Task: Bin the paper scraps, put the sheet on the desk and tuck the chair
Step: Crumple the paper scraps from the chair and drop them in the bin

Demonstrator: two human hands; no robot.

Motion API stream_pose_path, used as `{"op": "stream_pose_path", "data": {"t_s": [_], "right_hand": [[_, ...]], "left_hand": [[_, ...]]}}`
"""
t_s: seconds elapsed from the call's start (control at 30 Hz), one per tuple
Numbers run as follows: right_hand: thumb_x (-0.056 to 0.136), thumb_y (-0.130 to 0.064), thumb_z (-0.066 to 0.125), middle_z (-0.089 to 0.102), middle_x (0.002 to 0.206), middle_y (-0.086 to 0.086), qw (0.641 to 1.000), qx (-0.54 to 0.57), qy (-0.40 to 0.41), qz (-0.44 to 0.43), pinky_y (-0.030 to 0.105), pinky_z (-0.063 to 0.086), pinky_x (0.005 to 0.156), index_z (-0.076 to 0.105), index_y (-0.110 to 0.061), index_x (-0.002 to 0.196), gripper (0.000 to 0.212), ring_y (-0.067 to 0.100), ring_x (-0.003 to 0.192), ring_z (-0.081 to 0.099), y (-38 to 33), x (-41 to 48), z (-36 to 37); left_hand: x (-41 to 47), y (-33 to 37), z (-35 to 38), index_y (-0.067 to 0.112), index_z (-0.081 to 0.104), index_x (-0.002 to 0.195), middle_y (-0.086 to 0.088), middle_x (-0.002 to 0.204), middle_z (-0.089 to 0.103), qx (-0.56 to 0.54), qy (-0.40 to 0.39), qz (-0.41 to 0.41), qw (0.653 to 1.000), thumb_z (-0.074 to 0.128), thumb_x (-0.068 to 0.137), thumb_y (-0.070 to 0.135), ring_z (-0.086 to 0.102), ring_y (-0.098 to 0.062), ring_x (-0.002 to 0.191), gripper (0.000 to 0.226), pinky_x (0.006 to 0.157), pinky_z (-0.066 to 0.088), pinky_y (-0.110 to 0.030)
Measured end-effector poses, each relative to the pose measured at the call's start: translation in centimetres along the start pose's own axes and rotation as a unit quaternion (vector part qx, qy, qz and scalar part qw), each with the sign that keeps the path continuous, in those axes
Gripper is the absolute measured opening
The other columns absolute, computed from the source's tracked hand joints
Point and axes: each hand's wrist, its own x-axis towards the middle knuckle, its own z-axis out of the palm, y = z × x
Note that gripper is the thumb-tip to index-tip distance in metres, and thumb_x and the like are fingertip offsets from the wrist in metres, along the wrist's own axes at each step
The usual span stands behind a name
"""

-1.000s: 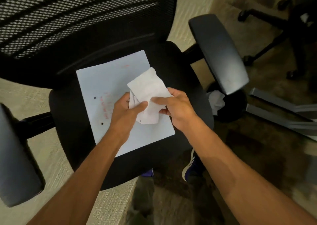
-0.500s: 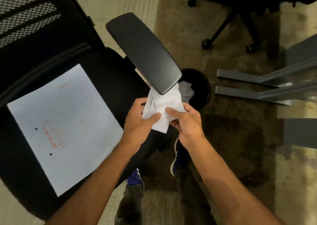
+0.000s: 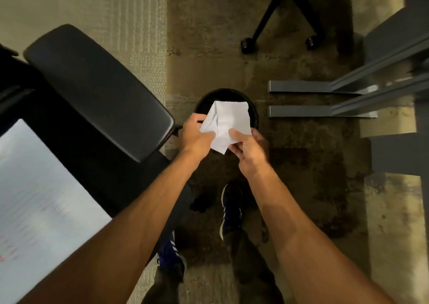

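While I clamp both hands, left hand (image 3: 197, 136) and right hand (image 3: 249, 149), on crumpled white paper scraps (image 3: 226, 124) above the round black bin (image 3: 254, 115), an uneven release could scatter pieces onto carpet.

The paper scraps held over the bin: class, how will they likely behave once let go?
The paper scraps look thin and creased, so probably floppy and light. Held by both hands above the bin, they would likely flutter, perhaps drifting off the opening.
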Motion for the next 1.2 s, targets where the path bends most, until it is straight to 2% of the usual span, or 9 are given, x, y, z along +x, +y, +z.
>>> {"op": "stream_pose_path", "data": {"t_s": [0.1, 0.27, 0.43, 0.57, 0.7, 0.9, 1.0, 1.07, 1.2], "right_hand": [[0.082, -0.003, 0.080, 0.074, 0.112, 0.005, 1.000, -0.001, 0.021, 0.005, 0.027, 0.060, 0.063, 0.068, -0.015, 0.118, 0.040, 0.023, 0.098, 0.073, -0.1, 3.2, 0.0], [0.083, -0.002, 0.079, 0.071, 0.121, 0.012, 0.997, -0.054, 0.046, 0.003, 0.037, 0.065, 0.075, 0.064, -0.009, 0.130, 0.049, 0.030, 0.102, 0.071, 1.0, 7.7, 0.0], [0.084, 0.002, 0.077, 0.069, 0.124, 0.017, 0.995, -0.091, 0.046, 0.005, 0.025, 0.061, 0.055, 0.062, -0.005, 0.130, 0.048, 0.025, 0.089, 0.069, 2.0, 11.0, -0.6], [0.089, 0.003, 0.072, 0.065, 0.130, 0.019, 0.993, -0.104, 0.046, 0.017, 0.021, 0.059, 0.049, 0.058, -0.004, 0.134, 0.048, 0.034, 0.108, 0.067, 2.5, 12.9, -0.8], [0.091, 0.008, 0.062, 0.063, 0.130, 0.021, 0.994, -0.096, 0.032, 0.043, 0.022, 0.058, 0.049, 0.057, -0.001, 0.134, 0.044, 0.031, 0.100, 0.064, 2.5, 14.6, -0.9], [0.091, 0.008, 0.064, 0.064, 0.129, 0.025, 0.994, -0.093, 0.027, 0.059, 0.031, 0.060, 0.061, 0.055, 0.003, 0.134, 0.043, 0.036, 0.100, 0.068, 3.6, 17.5, -0.9], [0.098, -0.006, 0.063, 0.067, 0.124, 0.025, 0.992, -0.092, 0.002, 0.087, 0.034, 0.061, 0.066, 0.050, 0.001, 0.140, 0.045, 0.030, 0.086, 0.071, 4.3, 18.6, -1.0], [0.101, -0.015, 0.060, 0.063, 0.125, 0.023, 0.990, -0.097, -0.008, 0.098, 0.036, 0.062, 0.064, 0.042, -0.002, 0.146, 0.051, 0.030, 0.084, 0.071, 4.4, 19.1, -0.8], [0.103, -0.025, 0.058, 0.056, 0.137, 0.024, 0.989, -0.117, -0.020, 0.091, 0.040, 0.063, 0.067, 0.032, -0.007, 0.154, 0.060, 0.035, 0.096, 0.070, 4.6, 19.2, -1.0]], "left_hand": [[2.5, -0.1, 1.7, 0.016, 0.062, 0.116, -0.004, 0.109, 0.070, -0.018, 0.017, -0.023, 0.999, 0.071, 0.084, 0.001, 0.067, -0.012, 0.086, 0.036, 0.062, 0.056, -0.024], [5.8, -1.0, 3.4, 0.003, 0.056, 0.123, -0.016, 0.123, 0.066, -0.105, -0.035, -0.148, 0.983, 0.071, 0.088, -0.005, 0.069, -0.030, 0.106, 0.039, 0.062, 0.059, -0.029], [8.8, -3.1, 4.8, 0.004, 0.061, 0.113, -0.019, 0.121, 0.067, -0.096, -0.023, -0.172, 0.980, 0.064, 0.087, -0.016, 0.068, -0.031, 0.103, 0.034, 0.057, 0.057, -0.028], [10.5, -5.2, 5.9, 0.005, 0.063, 0.111, -0.021, 0.120, 0.069, -0.085, -0.003, -0.177, 0.980, 0.067, 0.084, -0.017, 0.070, -0.034, 0.103, 0.035, 0.064, 0.062, -0.034], [12.5, -6.6, 6.7, 0.008, 0.063, 0.108, -0.021, 0.121, 0.068, -0.070, 0.010, -0.178, 0.982, 0.071, 0.085, -0.012, 0.071, -0.036, 0.102, 0.031, 0.077, 0.064, -0.048], [15.2, -7.7, 8.0, 0.006, 0.058, 0.123, -0.024, 0.130, 0.064, -0.083, -0.026, -0.176, 0.981, 0.062, 0.099, 0.007, 0.066, -0.038, 0.113, 0.024, 0.087, 0.059, -0.050], [15.8, -7.8, 8.5, 0.008, 0.030, 0.155, -0.015, 0.154, 0.046, 0.006, -0.103, -0.186, 0.977, 0.048, 0.105, 0.042, 0.048, -0.034, 0.137, 0.064, 0.111, 0.043, -0.047], [16.1, -8.0, 8.4, 0.011, 0.020, 0.160, -0.012, 0.159, 0.039, 0.054, -0.125, -0.185, 0.973, 0.039, 0.104, 0.054, 0.040, -0.031, 0.144, 0.073, 0.117, 0.036, -0.049], [15.6, -8.0, 8.2, 0.011, 0.039, 0.152, -0.011, 0.148, 0.052, 0.060, -0.124, -0.154, 0.978, 0.035, 0.106, 0.051, 0.051, -0.030, 0.132, 0.062, 0.113, 0.041, -0.047]]}}
